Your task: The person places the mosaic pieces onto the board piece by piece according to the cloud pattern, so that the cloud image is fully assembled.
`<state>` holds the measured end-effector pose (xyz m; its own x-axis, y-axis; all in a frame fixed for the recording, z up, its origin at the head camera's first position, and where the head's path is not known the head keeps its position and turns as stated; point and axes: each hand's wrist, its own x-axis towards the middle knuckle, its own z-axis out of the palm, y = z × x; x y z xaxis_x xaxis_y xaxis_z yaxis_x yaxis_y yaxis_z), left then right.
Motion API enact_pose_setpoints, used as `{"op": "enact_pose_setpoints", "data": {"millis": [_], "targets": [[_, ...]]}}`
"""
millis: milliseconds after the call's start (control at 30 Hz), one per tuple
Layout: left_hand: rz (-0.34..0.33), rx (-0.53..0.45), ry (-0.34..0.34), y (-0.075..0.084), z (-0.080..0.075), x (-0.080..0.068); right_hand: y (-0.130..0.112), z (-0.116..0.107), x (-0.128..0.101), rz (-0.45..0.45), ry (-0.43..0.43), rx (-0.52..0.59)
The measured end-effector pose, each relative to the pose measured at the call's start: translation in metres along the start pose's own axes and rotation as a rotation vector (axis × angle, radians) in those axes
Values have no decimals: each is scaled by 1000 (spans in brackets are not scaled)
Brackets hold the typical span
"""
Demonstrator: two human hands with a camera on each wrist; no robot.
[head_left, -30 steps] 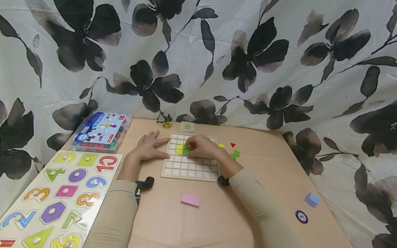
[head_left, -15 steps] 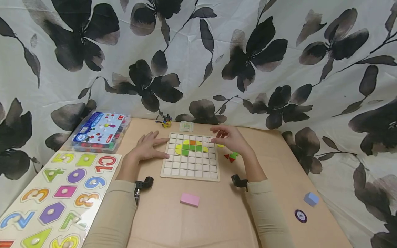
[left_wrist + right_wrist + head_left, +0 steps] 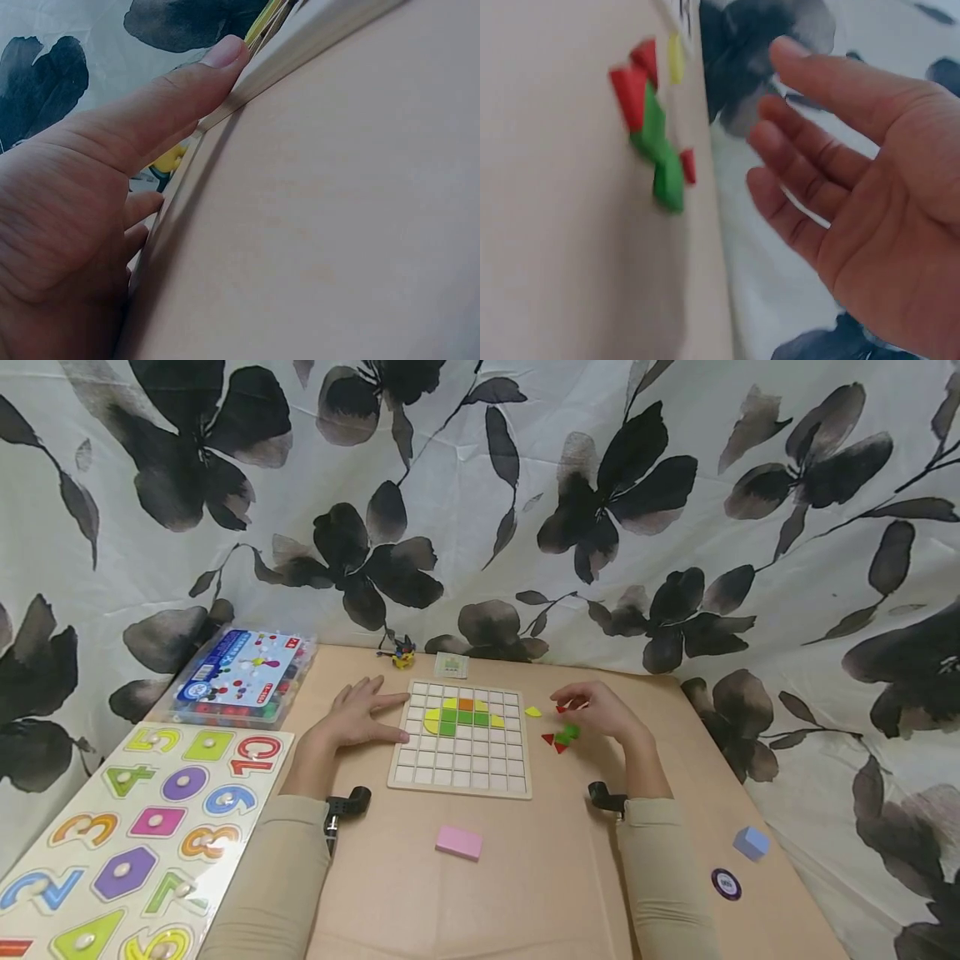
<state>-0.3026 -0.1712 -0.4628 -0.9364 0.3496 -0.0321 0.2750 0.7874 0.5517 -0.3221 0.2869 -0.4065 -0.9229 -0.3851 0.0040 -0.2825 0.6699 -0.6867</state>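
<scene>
On the table lies a white gridded board (image 3: 457, 768) bearing green, yellow and orange tiles (image 3: 465, 718) in its upper half. My left hand (image 3: 363, 717) is at the board's left side, fingers spread; in the left wrist view its thumb (image 3: 225, 56) rests against the board's edge. To the right of the board, my right hand (image 3: 600, 710) hovers near loose pieces: green ones (image 3: 567, 734), small red ones (image 3: 560, 747) and a yellow one (image 3: 533, 712). In the right wrist view its fingers are loosely bent with nothing between them, apart from the blurred red and green pieces (image 3: 654, 124).
A printed card (image 3: 452, 666) and a small yellow-and-dark figure (image 3: 402, 653) are behind the board. Left are a clear plastic box (image 3: 243, 677) and a number puzzle board (image 3: 97, 864). A pink block (image 3: 459, 843), blue block (image 3: 752, 842) and dark round chip (image 3: 727, 884) lie nearer.
My right hand has left the tiles on the board, uncovering them, and moved right to the loose pieces. The left hand has stayed at the board's edge.
</scene>
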Motion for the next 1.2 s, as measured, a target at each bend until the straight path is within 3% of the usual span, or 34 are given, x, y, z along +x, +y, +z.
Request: {"op": "enact_pose_setpoints", "data": {"millis": [333, 667, 1000, 1200], "targets": [[0, 11, -1, -1, -1, 1, 28, -4, -8, 115, -72, -47], [-4, 9, 2, -1, -1, 0, 38, -4, -5, 136, -133, -39], [-15, -4, -2, 0, 1, 1, 42, -5, -6, 114, 4, -53], [-23, -16, -11, 0, 1, 1, 36, -5, -7, 96, 76, 112]]}}
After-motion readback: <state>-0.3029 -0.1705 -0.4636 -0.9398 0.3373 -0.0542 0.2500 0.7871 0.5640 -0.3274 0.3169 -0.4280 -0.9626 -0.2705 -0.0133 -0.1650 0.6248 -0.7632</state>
